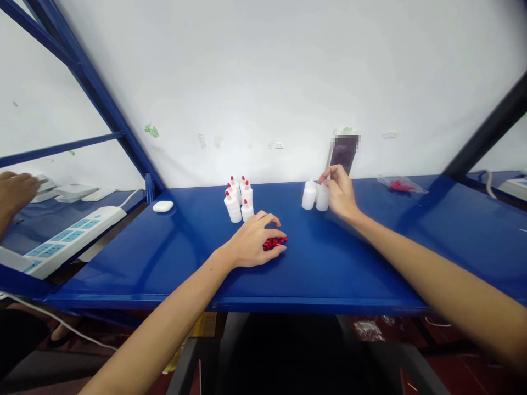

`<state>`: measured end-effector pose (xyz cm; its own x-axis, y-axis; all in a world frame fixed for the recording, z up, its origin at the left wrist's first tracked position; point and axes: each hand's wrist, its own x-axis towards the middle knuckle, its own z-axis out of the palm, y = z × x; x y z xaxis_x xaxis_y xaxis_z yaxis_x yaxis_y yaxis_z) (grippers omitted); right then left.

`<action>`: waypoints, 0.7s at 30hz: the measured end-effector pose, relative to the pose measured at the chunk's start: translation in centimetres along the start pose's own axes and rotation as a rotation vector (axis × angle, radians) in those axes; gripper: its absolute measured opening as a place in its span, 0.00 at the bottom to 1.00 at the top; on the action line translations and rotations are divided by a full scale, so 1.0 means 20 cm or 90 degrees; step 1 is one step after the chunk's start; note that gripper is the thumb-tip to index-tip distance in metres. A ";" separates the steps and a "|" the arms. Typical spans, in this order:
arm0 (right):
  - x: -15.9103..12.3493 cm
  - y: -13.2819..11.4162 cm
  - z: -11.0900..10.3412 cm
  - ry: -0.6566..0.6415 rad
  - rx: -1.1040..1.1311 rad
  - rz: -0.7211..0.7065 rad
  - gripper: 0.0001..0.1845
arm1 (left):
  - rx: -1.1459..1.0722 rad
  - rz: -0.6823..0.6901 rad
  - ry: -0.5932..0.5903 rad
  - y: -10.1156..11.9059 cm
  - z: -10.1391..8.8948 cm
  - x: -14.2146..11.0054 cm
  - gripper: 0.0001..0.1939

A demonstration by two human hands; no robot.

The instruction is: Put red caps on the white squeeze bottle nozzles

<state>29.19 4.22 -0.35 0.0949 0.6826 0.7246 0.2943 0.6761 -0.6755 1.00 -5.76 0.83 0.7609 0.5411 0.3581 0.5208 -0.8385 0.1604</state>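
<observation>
My left hand (256,241) arches over the small red pieces (274,243) near the middle of the blue table (164,269), thumb and fingers spread around the little heap, most likely so that they stay gathered and one can be picked out by touch; whether a piece is already between my fingertips I cannot tell. Farther back and to the right, my right hand (341,193) is at the top of the rightmost of the plain white bottles (308,196), fingers bent down toward it; the hand hides part of it, so I cannot tell whether I am pinching it or only touching. These bottles stand upright and close together, which I judge makes each easy to reach from the right. The red-tipped bottles (233,209) stand upright in a tight group to the left, just beyond my left hand, probably bunched to keep them apart from the plain ones. A clear bag (414,188) with more red inside lies at the far right, out of the way of both wrists, and a dark phone (343,154) leans against the wall (255,82) behind my right hand.
</observation>
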 end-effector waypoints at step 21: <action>-0.23 -0.29 0.18 -0.247 0.361 0.259 0.09 | -0.065 0.022 0.000 0.01 0.03 0.03 0.08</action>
<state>23.71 -1.80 -0.22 -0.2774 0.8834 0.3776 -0.2306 0.3203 -0.9188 1.87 -5.58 0.46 0.7778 0.5115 0.3653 0.4518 -0.8590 0.2409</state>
